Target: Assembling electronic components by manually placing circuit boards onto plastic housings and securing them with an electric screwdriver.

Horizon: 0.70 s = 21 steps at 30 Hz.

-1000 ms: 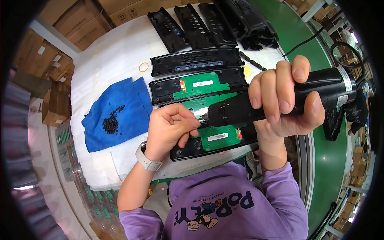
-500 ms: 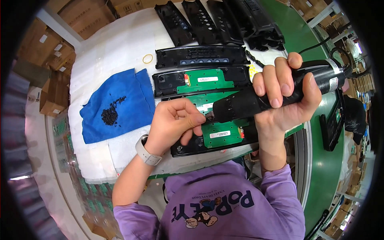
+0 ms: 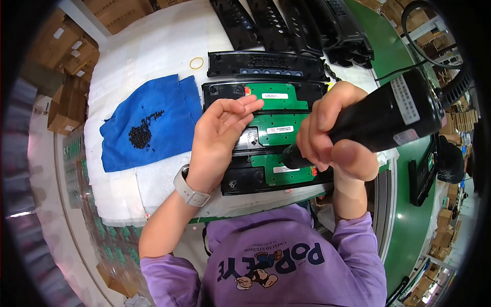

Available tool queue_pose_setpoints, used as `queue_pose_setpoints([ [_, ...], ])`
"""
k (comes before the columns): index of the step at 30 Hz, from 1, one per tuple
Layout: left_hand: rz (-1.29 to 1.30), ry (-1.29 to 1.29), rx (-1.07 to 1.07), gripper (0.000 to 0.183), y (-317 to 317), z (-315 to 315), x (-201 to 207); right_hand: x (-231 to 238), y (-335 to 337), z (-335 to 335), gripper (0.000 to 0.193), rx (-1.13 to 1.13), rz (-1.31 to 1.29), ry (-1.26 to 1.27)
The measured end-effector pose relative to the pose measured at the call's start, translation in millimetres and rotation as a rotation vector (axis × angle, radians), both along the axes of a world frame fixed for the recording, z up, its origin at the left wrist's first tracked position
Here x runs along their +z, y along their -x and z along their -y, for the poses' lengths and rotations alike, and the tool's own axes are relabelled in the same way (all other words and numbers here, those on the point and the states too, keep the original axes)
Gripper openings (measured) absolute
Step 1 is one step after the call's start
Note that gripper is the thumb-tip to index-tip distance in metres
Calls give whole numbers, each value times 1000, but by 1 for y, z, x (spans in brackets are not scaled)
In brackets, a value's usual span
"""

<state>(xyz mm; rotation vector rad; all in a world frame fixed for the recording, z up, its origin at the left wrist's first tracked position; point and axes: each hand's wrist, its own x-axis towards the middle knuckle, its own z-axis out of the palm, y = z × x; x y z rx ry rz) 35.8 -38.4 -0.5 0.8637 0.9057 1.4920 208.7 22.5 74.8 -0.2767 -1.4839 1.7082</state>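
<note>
My right hand (image 3: 318,134) grips a black corded electric screwdriver (image 3: 383,115), tilted down to the left. Its nose points at the green circuit board (image 3: 261,162) in the nearest black panel (image 3: 238,184); whether the bit touches is hidden. My left hand (image 3: 215,140) is open, its fingers stretched out over the left part of the panels, with nothing visible in it. Beyond the nearest panel lie a middle one with a green board (image 3: 266,124) and a far one with another green board (image 3: 284,104). A blue cloth (image 3: 176,115) left of my left hand bears a heap of tiny black screws (image 3: 139,136).
A black panel with round windows (image 3: 266,62) lies behind the boards. Several black housings (image 3: 302,30) stand farther back. A yellow ring (image 3: 196,63) rests on the white table cover (image 3: 153,59). The screwdriver's cable (image 3: 404,30) loops at the right, above the green surface (image 3: 419,220).
My left hand has let go of the screwdriver's tip and opened, moving slightly away. The screwdriver has swung from nearly level to pointing down at the nearest board.
</note>
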Motion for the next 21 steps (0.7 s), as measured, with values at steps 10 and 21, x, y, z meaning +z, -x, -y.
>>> queue_pose_setpoints([
  [10, 187, 163, -254, 17, 11, -1, -8, 0, 5, 12, 30, 33, 70, -43],
  [21, 79, 221, -168, 15, -3, 2, 4, -3, -3, -5, 29, 237, -5, -111],
])
